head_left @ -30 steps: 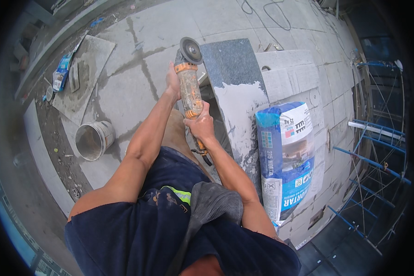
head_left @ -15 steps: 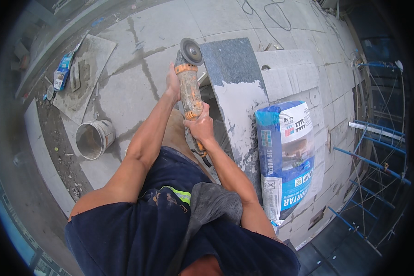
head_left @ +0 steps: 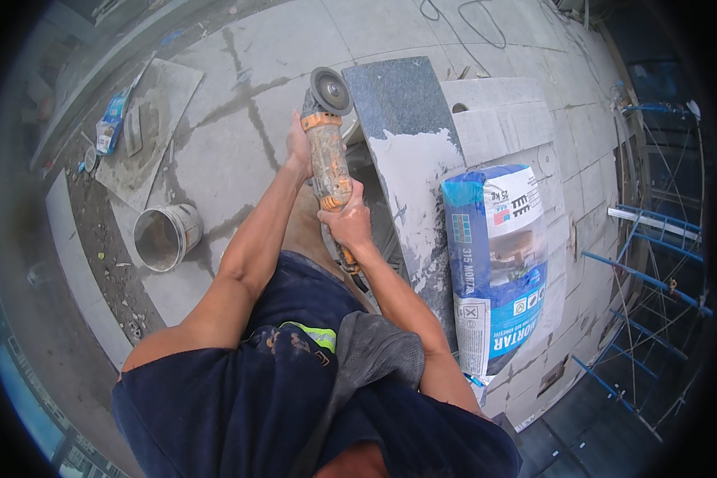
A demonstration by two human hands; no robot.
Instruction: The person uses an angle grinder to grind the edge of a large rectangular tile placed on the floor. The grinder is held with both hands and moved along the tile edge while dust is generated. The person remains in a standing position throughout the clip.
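An orange, dust-caked angle grinder (head_left: 330, 163) is held upright in front of me with both hands. Its round dark disc (head_left: 331, 92) is at the far end, beside the upper left edge of a long stone slab (head_left: 398, 92). My left hand (head_left: 298, 143) supports the grinder's head end from the left side, its fingers partly hidden behind the tool. My right hand (head_left: 349, 217) is wrapped round the rear grip, where the cord comes out below. Pale smeared mortar (head_left: 418, 163) covers the slab's middle part. Whether the disc is spinning, I cannot tell.
A mortar bag (head_left: 498, 271), blue and white, lies right of the slab. On the left stand a dirty bucket (head_left: 167, 237) and a mortar-smeared board (head_left: 155, 119) with a trowel on it. Blue scaffolding (head_left: 653, 279) is at the right; a cable (head_left: 470, 24) lies at the back.
The surroundings have shifted slightly in view, with the slab and mortar bag a little higher. Both hands keep the same hold on the grinder.
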